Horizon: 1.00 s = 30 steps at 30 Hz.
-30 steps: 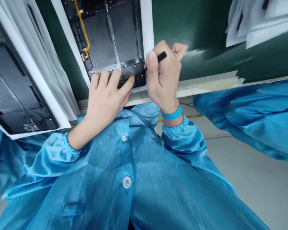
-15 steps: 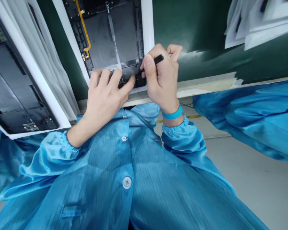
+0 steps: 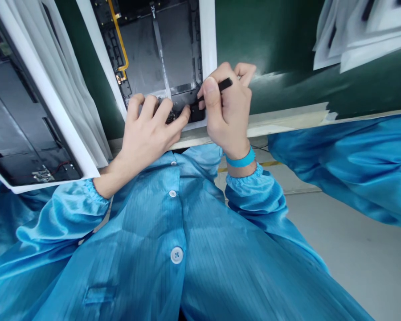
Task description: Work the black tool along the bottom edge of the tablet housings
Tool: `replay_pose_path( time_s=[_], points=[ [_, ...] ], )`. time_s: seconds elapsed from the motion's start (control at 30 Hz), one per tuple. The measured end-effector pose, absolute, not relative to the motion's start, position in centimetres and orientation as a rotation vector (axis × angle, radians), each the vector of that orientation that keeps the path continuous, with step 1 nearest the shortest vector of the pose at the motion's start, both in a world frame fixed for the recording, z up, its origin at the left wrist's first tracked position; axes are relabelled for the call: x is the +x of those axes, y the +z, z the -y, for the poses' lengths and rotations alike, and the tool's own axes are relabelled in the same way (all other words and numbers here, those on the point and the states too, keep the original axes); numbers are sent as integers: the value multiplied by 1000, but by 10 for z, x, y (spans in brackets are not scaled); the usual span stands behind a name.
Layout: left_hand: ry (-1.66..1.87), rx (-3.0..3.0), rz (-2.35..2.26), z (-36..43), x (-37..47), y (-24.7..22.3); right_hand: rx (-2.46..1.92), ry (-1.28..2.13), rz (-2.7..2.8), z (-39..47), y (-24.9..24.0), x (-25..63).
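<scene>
Between the thumb and fingers (image 3: pixel 211 87) of the right hand (image 3: pixel 234 111), a slim black tool (image 3: pixel 226 83) is pinched, its tip angled to the near right corner of an opened device (image 3: pixel 143 58). By the left hand (image 3: pixel 147 129), its fingers bent and slightly spread, the near edge is touched. The opened device is backed by a white sheet (image 3: pixel 210 40) at the front edge of the bench (image 3: pixel 270 40). Close work there seems in hand; steadiness and light tip pressure appear called for.

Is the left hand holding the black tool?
No, the right hand grips the black tool, while the left hand lies over the open device.
</scene>
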<state>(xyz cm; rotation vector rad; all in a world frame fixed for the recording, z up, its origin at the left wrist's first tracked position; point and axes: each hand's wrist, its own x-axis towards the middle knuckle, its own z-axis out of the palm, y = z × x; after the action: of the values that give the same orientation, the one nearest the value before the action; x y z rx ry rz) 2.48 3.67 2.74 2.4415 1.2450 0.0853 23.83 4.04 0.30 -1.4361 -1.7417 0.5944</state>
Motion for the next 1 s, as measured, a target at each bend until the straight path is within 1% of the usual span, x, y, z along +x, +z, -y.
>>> replay_pose_path(
  time_s=[0.13, 0.27, 0.43, 0.67, 1.0],
  points=[
    [71, 2425, -1246, -37, 24, 27, -1508, 684, 1735, -42, 7, 239],
    [130, 2466, -1237, -36, 22, 24, -1562, 623, 1812, -42, 9, 238],
    [170, 2478, -1281, -35, 19, 22, -1512, 578, 1900, -43, 6, 238],
    [230, 2355, -1364, -33, 15, 10, -1543, 683, 1826, -41, 8, 239],
    [195, 2277, -1370, -30, 13, 11, -1554, 644, 1863, -40, 9, 237]
  ],
)
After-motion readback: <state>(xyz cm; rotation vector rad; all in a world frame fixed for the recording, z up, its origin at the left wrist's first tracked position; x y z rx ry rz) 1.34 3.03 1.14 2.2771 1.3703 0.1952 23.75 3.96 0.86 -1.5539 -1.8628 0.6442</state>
